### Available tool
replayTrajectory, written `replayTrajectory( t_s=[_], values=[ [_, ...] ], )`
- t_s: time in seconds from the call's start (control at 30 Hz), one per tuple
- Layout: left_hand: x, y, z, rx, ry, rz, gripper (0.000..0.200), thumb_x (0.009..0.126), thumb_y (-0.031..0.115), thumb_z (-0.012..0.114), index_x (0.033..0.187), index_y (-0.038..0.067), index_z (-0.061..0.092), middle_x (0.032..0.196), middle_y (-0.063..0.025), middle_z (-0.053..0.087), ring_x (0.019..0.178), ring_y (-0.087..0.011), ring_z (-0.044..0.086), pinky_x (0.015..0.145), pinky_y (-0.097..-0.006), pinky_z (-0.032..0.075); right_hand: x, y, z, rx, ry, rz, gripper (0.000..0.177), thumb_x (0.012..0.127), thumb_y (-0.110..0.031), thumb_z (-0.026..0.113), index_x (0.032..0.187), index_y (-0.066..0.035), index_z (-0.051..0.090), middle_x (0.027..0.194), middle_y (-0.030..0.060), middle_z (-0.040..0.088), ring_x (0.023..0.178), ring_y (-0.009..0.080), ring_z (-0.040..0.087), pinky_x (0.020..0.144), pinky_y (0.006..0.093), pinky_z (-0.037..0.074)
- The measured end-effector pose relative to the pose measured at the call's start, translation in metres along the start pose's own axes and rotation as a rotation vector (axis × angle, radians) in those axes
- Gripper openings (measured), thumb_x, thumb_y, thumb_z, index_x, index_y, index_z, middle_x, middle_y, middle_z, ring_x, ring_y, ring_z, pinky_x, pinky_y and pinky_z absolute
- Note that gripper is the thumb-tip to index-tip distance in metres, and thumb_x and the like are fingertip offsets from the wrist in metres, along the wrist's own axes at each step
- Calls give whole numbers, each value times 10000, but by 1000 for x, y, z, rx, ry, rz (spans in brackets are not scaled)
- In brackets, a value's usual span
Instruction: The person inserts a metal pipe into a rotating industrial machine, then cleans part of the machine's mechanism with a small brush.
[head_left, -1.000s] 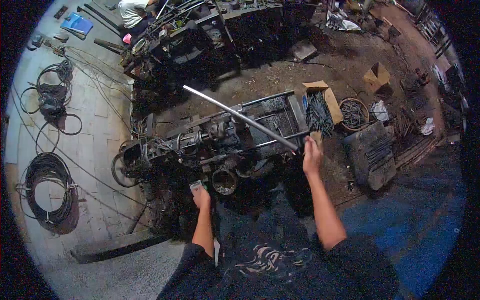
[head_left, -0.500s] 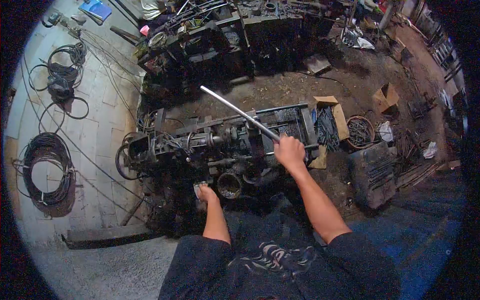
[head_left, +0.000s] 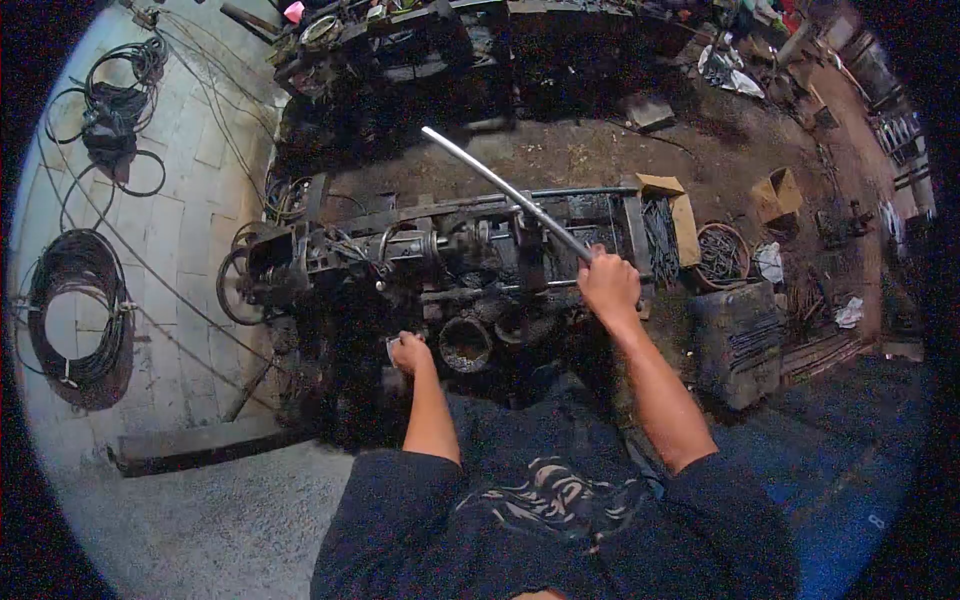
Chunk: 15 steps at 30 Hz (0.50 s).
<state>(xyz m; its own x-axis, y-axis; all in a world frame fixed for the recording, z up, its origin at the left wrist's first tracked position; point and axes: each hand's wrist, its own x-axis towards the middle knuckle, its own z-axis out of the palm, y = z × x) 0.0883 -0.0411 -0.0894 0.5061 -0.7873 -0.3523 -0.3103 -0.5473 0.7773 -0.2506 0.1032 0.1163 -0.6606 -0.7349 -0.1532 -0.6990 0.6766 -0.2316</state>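
The metal bar [head_left: 508,188] lies slantwise across the machine [head_left: 437,245], its long axis running from the right hand [head_left: 610,285] forward and leftward to a free far end. The right hand is closed around the near end; whether the bar touches the machine midway, I cannot tell. The left hand [head_left: 409,353] is well apart from the bar, nearer the round pot [head_left: 446,346], fingers curled at something small and pale; its grip is unclear. Beyond the right hand stands a cardboard box [head_left: 684,228].
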Motion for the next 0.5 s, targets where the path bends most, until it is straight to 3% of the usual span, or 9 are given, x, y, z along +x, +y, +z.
replayTrajectory(
  t_s=[0.17, 0.33, 0.5],
  values=[
    [-21, 30, -9, 17, 34, -113, 299, 838, 212, 484, 683, -16, 597, 676, -117, 641, 631, -231, 633, 609, -372, 489, -1, 3, 4, -24, 28, 1, 296, 802, -264, 622, 961, -17, 587, 780, 197, 658, 748, 370, 660, 675, 468, 531],
    [-14, 19, -6, 154, 26, 64, 287, 834, 200, 472, 696, -5, 620, 668, -107, 653, 621, -241, 628, 635, -365, 493, -1, -2, -2, -42, 3, 14, 303, 800, -265, 622, 959, -10, 578, 785, 199, 655, 760, 369, 658, 681, 474, 528],
    [6, 1, 0, 223, 62, 46, 282, 826, 199, 480, 709, -4, 637, 668, -100, 659, 644, -253, 636, 682, -394, 488, -4, 4, 3, -6, 70, -51, 261, 794, -244, 614, 913, -18, 561, 749, 201, 649, 729, 384, 653, 676, 483, 525]
  ],
)
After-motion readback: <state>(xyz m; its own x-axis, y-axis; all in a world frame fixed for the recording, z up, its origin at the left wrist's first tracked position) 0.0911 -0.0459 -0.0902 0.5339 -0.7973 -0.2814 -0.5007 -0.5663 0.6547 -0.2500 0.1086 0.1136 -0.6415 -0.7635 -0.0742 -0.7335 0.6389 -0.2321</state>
